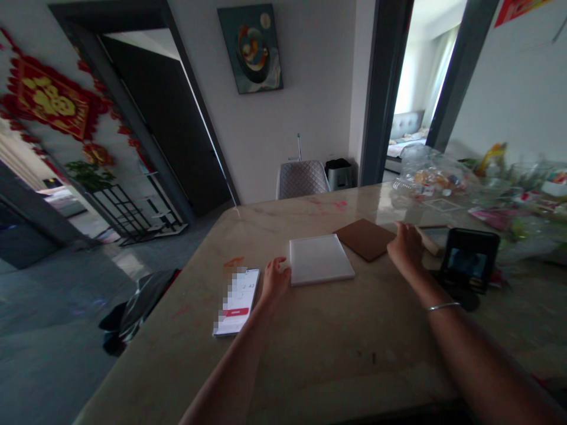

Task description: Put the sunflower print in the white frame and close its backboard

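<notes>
A flat white square pad or case (pixel 321 260) lies on the table in front of me. My left hand (pixel 275 280) rests at its left edge, fingers loosely bent and apart, with nothing visible in them. Left of that hand is a phone (pixel 239 304) with a lit, partly blurred screen. Behind and right of the white piece lies a brown square board or mat (pixel 365 239). By the board's right corner is my right hand (pixel 406 245), its fingers curled together; what they hold, if anything, is hidden. A beige item (pixel 429 241) lies just beyond this hand.
A black device on a stand (pixel 470 260) stands close to my right forearm. Clear plastic bags (pixel 436 171) and cluttered packages fill the table's far right. A quilted chair (pixel 303 179) is behind the far edge. The stone-patterned table (pixel 328 348) ends on the left above the floor.
</notes>
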A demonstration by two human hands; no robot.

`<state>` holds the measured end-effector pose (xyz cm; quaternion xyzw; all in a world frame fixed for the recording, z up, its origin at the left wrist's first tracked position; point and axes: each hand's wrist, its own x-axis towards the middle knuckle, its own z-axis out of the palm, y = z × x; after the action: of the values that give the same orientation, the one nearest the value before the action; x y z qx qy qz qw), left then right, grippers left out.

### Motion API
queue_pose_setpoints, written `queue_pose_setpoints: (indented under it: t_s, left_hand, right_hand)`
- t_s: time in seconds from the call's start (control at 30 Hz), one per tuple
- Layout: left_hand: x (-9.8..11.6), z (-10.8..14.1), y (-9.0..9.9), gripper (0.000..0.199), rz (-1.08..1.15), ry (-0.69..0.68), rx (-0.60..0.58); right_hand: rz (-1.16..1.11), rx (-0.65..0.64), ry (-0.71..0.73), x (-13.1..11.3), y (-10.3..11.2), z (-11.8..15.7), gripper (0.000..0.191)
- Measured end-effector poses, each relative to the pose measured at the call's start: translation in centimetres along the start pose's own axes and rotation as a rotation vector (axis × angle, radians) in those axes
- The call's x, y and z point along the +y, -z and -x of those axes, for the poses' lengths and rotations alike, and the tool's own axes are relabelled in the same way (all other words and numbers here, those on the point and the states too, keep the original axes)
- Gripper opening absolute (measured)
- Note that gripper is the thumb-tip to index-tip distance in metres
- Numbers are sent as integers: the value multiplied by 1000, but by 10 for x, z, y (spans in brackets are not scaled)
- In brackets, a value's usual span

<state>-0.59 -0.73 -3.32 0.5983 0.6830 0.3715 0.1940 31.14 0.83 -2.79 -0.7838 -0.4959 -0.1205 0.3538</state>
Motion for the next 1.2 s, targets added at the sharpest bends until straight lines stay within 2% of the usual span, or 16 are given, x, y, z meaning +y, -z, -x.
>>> queue_pose_setpoints:
  t_s: [0.1, 0.2, 0.27, 0.37, 0.47, 0.6, 0.7, 0.83, 1.0, 1.1, 1.2]
  left_hand:
    - [-1, -1, -2, 34, -18, -15, -22]
    - [4, 1, -1, 34, -66, -56, -50]
    - [8, 3, 1, 34, -108, -83, -83]
    - [12, 6, 3, 36, -181, -99, -133]
    - [11, 8, 3, 39, -257, -126, -159]
    - [8, 8, 1, 37, -301, -170, -172]
    - [8, 7, -1, 31, -240, -150, -192]
    - [4, 2, -4, 31, -34, -109, -204]
    - [3, 0, -5, 35, 379, 36, -172]
    - [8, 4, -3, 32, 666, 117, -259]
    - [13, 9, 1, 24, 862, 237, -333]
  right_hand:
    - [-98, -54, 248, -15, -3, 6, 42]
    - [-239, -313, 519, -35, -7, 20, 35]
    - [-265, -493, 590, -44, -11, 30, 31]
    - [-255, -633, 548, -45, -13, 37, 34]
    - [-233, -721, 474, -36, -11, 32, 25]
    - [-257, -795, 412, -28, -10, 23, 12]
    - [-304, -820, 350, -30, -12, 25, 13]
    - [-362, -833, 325, -37, -15, 32, 21]
    - [-402, -843, 311, -46, -14, 37, 17]
    - [-409, -831, 342, -49, -11, 38, 14]
    - [-399, -790, 368, -49, -10, 38, 13]
